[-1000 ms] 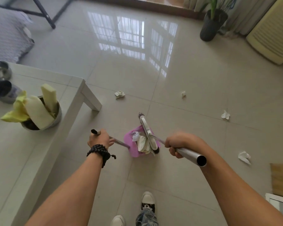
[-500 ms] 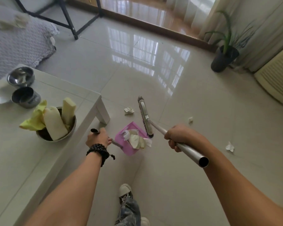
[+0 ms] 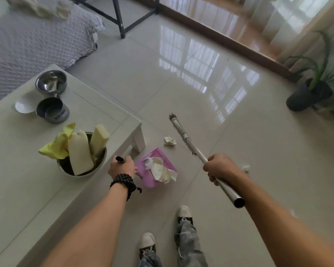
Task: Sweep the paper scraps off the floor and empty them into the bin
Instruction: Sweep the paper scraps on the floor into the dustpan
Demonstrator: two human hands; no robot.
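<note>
step: we judge this as mid-sweep, between scraps; some paper is already in the pan, more lies loose on the floor.
left hand: we see it clenched round the black-tipped dustpan handle, knuckles up.
right hand: fist wrapped round the metal broom pole, open tube end pointing back toward us.
broom head: out in front, just right of the nearest scrap; whether bristles touch the floor we cannot tell.
dustpan: pink, low near the table leg, mouth facing the broom side.
dustpan contents: crumpled white and cream paper, heaped, some hanging over the right edge.
loose scrap: on the tiles between pan and broom head, close to both.
second scrap: small, half hidden beside our right wrist.
next move: we think the broom has to draw the near scrap toward the pan lip, with the pan held low and steady so the heap does not spill.
bin: not in view, emptying not yet done.
steel bowl: on the white table, holding pale sponge-like blocks and a yellow cloth.
two metal cups: further back on the table, contents unclear.
plant pot: dark, far right.
</note>
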